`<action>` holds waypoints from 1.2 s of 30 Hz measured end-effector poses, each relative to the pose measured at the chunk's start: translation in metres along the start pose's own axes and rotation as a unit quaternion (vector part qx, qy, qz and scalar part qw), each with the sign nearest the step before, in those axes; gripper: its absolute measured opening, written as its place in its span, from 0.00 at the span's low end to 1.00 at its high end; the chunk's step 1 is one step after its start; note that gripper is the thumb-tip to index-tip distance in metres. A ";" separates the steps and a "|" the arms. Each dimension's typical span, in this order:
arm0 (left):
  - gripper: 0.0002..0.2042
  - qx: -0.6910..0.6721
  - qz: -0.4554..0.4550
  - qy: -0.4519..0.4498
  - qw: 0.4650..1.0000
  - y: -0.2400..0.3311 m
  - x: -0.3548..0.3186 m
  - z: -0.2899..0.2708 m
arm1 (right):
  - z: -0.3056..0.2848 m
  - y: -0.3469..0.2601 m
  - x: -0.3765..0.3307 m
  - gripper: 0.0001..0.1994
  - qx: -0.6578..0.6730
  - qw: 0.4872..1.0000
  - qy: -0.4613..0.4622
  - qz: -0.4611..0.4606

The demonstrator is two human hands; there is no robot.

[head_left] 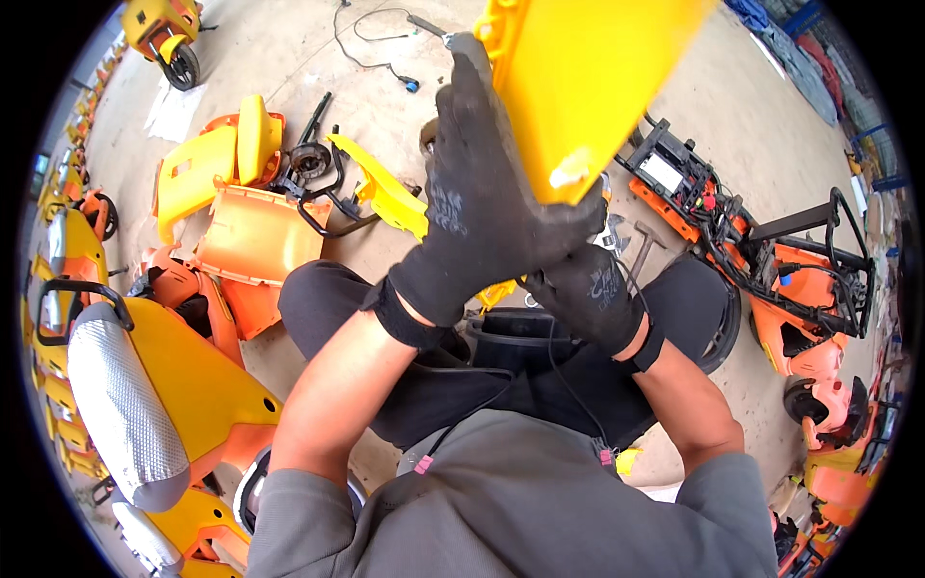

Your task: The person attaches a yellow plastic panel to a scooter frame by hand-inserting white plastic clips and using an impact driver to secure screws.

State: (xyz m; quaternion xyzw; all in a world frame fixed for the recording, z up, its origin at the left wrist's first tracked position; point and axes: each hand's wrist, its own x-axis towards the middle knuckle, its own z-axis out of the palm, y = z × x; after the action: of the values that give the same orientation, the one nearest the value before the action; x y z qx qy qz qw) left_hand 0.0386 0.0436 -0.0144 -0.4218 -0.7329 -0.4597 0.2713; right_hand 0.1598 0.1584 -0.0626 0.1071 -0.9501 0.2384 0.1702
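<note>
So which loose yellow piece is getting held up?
The big bright-yellow panel, raised off the floor in the gloved left hand. The curved yellow strip and flat yellow panel are down among the floor parts, left of it.

ahead: panel (597, 91) | left: covers (255, 236) | right: frame (752, 252) | between legs: probably tub (513, 326)

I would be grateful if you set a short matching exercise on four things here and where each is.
Things:
1. Yellow panel
2. Blue plug
3. Hammer
4. Silver textured seat

Places:
A. On the floor, near the person's right knee
B. At the left of the picture, beside the person
C. Up against the gloved left hand
D. On the floor beyond the hands, at the end of a dark cable

Right pairs: 1-C; 2-D; 3-A; 4-B
</note>
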 end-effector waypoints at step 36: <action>0.51 0.052 0.035 -0.080 0.995 -0.068 -0.044 0.053 | 0.229 0.139 -0.003 0.27 0.272 0.931 0.059 0.237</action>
State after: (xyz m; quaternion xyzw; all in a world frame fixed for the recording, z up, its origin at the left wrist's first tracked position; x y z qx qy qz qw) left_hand 0.0006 0.0603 -0.1019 -0.4678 -0.7598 -0.3763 0.2496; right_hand 0.0608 0.1664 -0.3112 -0.0930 -0.8350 0.5269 0.1289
